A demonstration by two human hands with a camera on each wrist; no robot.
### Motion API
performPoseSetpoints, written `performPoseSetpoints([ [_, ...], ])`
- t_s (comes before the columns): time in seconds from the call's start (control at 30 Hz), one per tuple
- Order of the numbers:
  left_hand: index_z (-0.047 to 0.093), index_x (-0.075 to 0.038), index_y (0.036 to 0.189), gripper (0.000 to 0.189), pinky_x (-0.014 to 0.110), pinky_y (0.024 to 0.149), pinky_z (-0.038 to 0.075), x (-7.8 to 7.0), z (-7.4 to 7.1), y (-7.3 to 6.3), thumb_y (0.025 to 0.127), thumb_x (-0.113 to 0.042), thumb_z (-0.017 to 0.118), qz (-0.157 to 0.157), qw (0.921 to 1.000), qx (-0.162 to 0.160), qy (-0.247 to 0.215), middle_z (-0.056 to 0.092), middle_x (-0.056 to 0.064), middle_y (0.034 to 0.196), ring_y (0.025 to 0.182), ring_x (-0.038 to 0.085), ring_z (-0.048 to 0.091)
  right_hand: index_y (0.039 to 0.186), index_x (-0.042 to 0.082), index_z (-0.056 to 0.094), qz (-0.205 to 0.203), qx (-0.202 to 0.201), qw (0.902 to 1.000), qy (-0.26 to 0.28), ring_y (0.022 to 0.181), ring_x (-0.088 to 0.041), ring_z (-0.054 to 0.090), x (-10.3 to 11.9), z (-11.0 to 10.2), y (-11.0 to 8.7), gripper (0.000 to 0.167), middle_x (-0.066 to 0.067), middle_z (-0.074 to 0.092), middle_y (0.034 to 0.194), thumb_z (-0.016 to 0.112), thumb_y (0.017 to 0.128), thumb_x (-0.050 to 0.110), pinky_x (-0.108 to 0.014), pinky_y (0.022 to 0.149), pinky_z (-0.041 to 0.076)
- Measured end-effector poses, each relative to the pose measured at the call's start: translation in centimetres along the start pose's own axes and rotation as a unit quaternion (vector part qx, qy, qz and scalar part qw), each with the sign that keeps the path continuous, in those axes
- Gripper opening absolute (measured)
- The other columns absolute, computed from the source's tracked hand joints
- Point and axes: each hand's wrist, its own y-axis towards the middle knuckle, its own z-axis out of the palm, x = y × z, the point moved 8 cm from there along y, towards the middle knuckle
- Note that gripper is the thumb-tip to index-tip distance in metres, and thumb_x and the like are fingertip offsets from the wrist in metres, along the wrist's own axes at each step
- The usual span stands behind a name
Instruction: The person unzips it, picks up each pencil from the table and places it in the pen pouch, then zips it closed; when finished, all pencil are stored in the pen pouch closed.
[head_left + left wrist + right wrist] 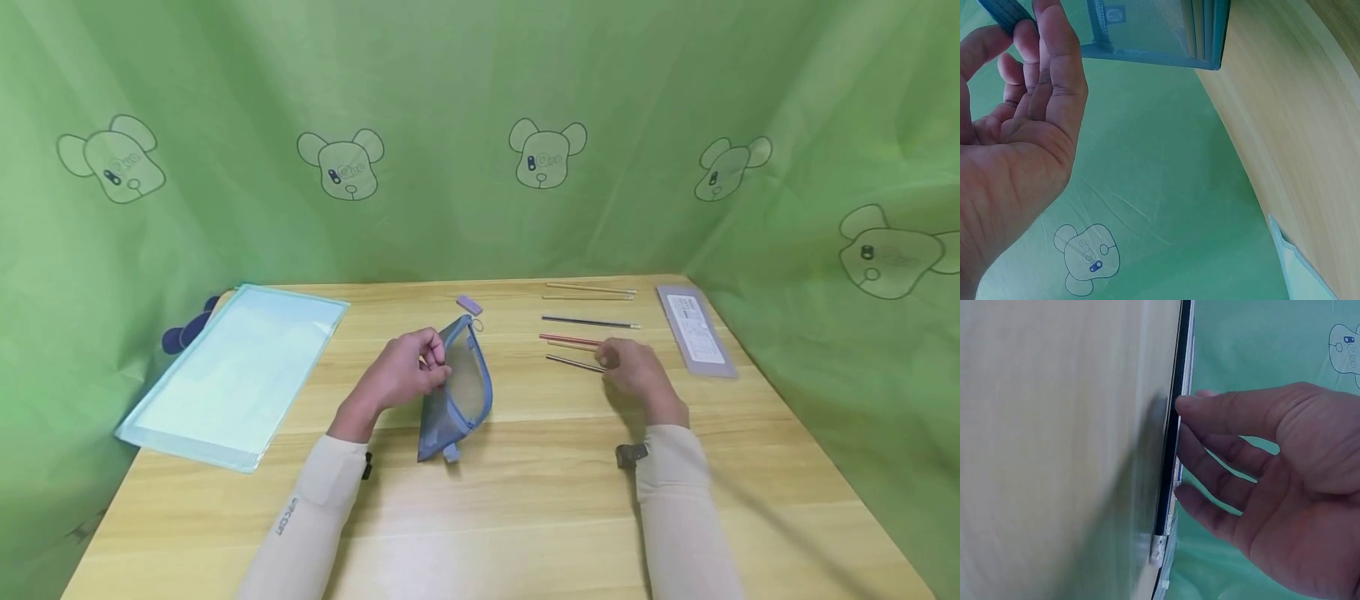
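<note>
My left hand (408, 367) pinches the upper edge of a blue mesh zip pouch (442, 429), whose mouth gapes to the right. Through the mesh in the left wrist view, several slim rods (1199, 31) stand along one side of the pouch (1147, 60). On the right, my right hand (636, 371) is down at the nearest dark pencil (573, 362), thumb and fingertips pinching it close over the table. The right wrist view shows this pencil (1169, 462) with its pale eraser end below the fingers. A red pencil (566, 338) and a plain wood pencil (570, 347) lie just beyond.
Farther back lie another dark pencil (588, 322) and two wood-coloured pencils (588, 292). A purple eraser (469, 305) sits behind the pouch. At right is a flat case with a white label (697, 329); at left, a large pale-blue folder (232, 367). Green curtain (450, 225) surrounds the table.
</note>
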Motion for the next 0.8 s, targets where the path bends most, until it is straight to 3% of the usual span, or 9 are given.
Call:
performPoseSetpoints([
  [0.27,0.057,-0.008,0.098,0.018,0.029,0.068,0.061,0.0,0.0,-0.1,0.097,-0.003,0.075,-0.001,1.0000,0.001,0.003,0.063,0.007,0.091,0.074,0.017,0.068,0.113,-0.001,0.071,-0.005,0.043,0.9990,0.007,0.101,-0.033,0.066,0.7,0.9,-0.3,0.027,-0.018,0.072,0.107,0.073,0.087,-0.007,-0.049,0.093,0.058],
  [0.6,0.058,-0.008,0.098,0.017,0.030,0.068,0.062,-0.1,0.0,-0.1,0.097,-0.002,0.075,0.002,1.0000,0.002,0.006,0.063,0.007,0.090,0.074,0.016,0.068,0.105,0.002,0.070,-0.040,0.086,0.9943,0.049,0.096,-0.022,0.061,3.1,2.8,-0.2,0.020,-0.007,0.066,0.096,0.077,0.087,-0.003,-0.037,0.091,0.053],
  [0.8,0.058,-0.008,0.098,0.017,0.030,0.068,0.061,-0.1,0.1,-0.1,0.097,-0.003,0.074,0.004,1.0000,0.004,0.006,0.063,0.007,0.089,0.074,0.016,0.068,0.103,0.002,0.070,-0.072,0.103,0.9910,0.045,0.091,-0.018,0.062,4.5,3.7,0.0,0.019,-0.006,0.067,0.091,0.082,0.087,0.000,-0.037,0.090,0.055],
])
